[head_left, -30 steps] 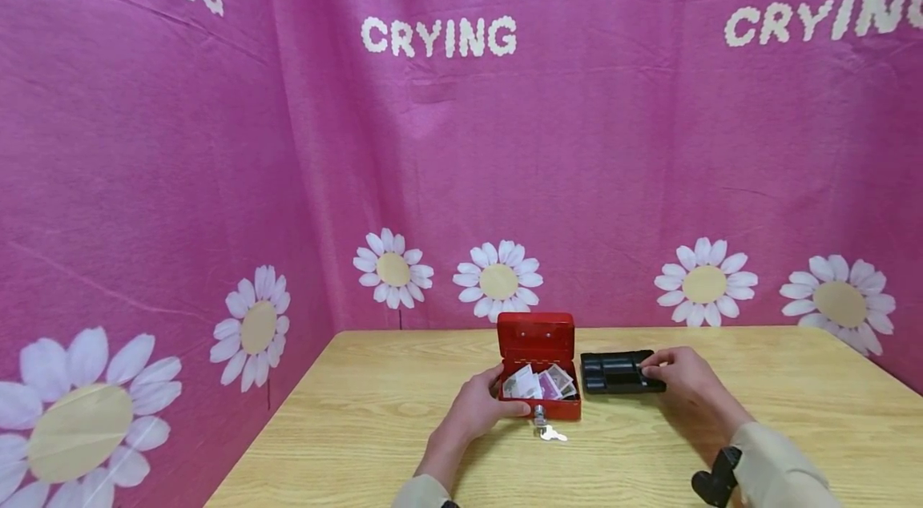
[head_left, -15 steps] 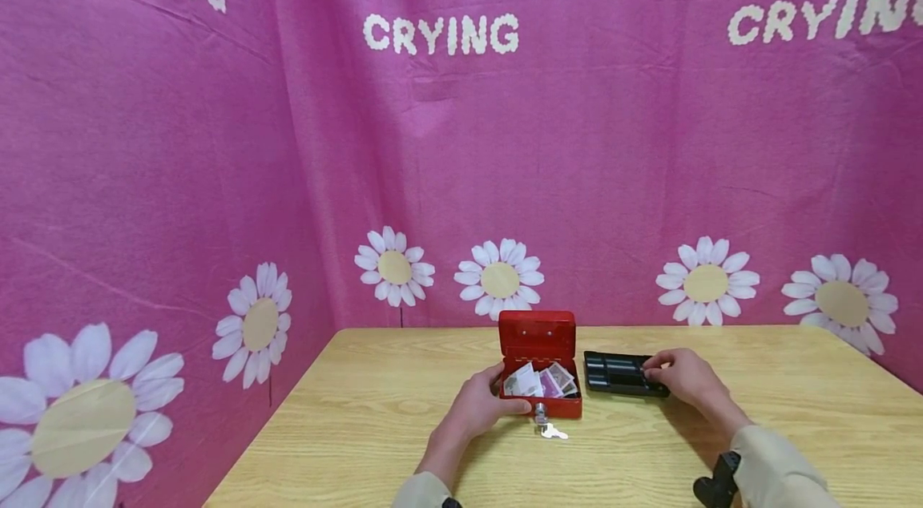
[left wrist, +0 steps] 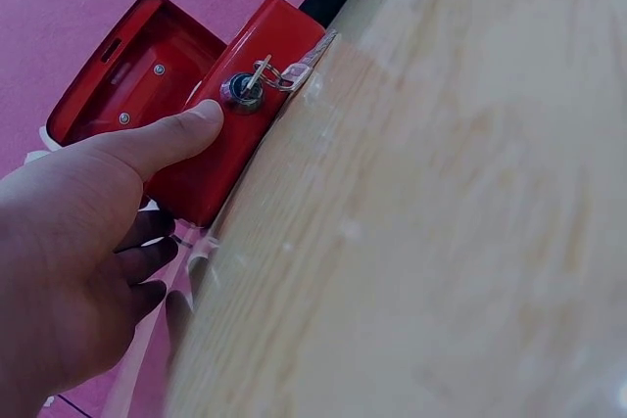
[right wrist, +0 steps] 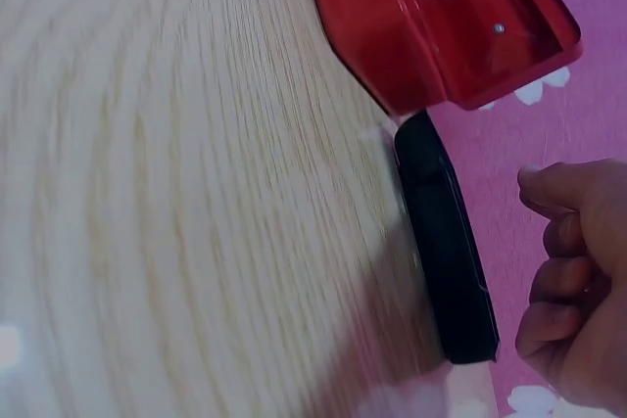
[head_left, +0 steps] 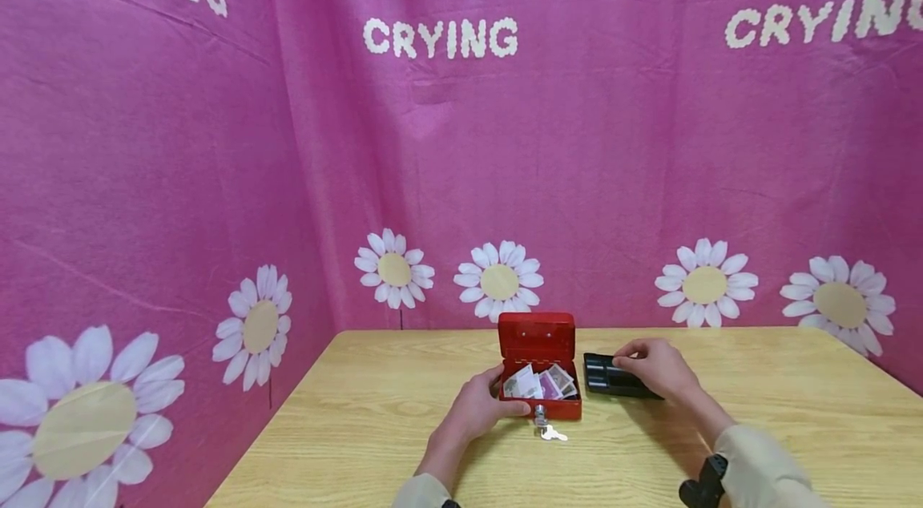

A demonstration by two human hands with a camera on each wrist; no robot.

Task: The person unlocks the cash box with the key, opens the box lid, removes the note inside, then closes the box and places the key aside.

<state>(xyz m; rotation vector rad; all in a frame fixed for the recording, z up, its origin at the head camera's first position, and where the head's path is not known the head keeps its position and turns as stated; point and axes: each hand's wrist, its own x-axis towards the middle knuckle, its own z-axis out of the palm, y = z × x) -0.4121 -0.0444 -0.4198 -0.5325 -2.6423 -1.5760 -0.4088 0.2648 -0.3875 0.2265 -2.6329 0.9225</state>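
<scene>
A red cash box (head_left: 541,409) stands on the table with its lid (head_left: 537,336) raised and several banknotes (head_left: 550,385) inside. Keys (head_left: 554,433) hang from the lock (left wrist: 241,92) on its front. My left hand (head_left: 477,405) grips the box's left end, thumb on the front face, fingers around the side. Right of the box lies a black coin tray (head_left: 602,376) with compartments, seen side-on in the right wrist view. Over the tray is my right hand (head_left: 659,368), fingers curled and thumb against the index finger. No object shows between them; the tray's right part is hidden.
The wooden table (head_left: 346,420) carries the box and tray near its back edge. Behind it hangs a pink curtain (head_left: 598,131) printed with daisies and lettering. A black wrist device (head_left: 704,482) sits on my right sleeve.
My right hand has moved left and slightly up, from the tray's right end to above its middle. The tray shifted slightly right earlier. My left hand stays on the cash box.
</scene>
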